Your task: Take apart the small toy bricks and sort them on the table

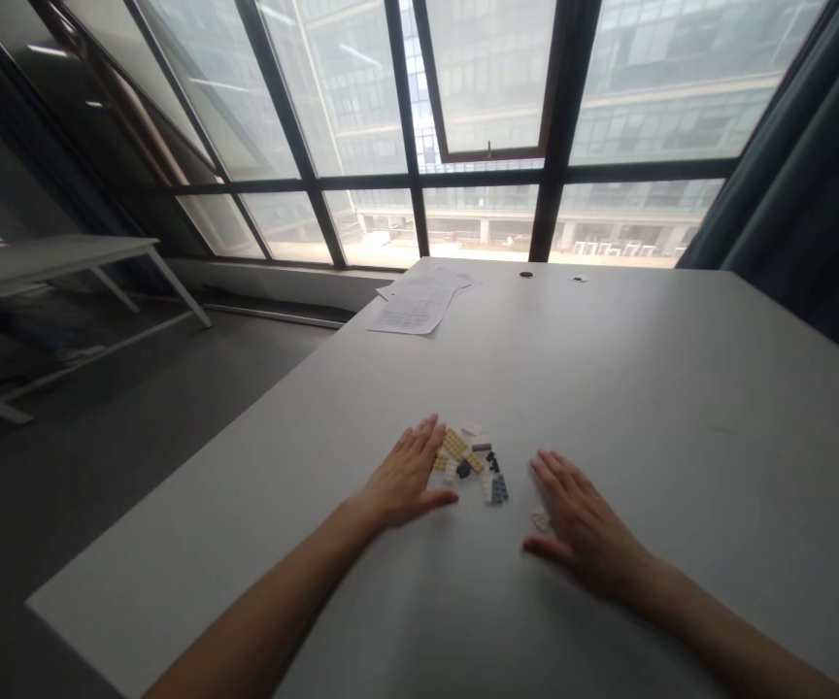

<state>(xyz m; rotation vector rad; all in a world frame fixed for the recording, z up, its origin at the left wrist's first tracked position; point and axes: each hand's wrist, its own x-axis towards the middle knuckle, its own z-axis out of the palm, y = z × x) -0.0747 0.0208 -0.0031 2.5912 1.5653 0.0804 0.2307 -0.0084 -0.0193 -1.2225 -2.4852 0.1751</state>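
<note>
A loose cluster of small building bricks lies on the white table [303, 466]. In it are a tan plate [455, 444], a dark piece [464, 468], a grey-blue piece [499, 488] and several white ones. My left hand [409, 476] rests against the left side of the cluster, palm down, fingers stretched and thumb apart, holding nothing. To the right of the bricks, my right hand [578, 519] is also spread with its thumb out and grips nothing. A small whitish piece [540, 519] sits between its thumb and fingers, partly hidden by the hand.
Printed paper sheets [416, 303] lie at the table's far left edge. Two small round fittings [526, 275] are near the far edge, by the windows. A second table [62, 257] stands at the left across the floor. A dark curtain [813, 175] hangs at the right.
</note>
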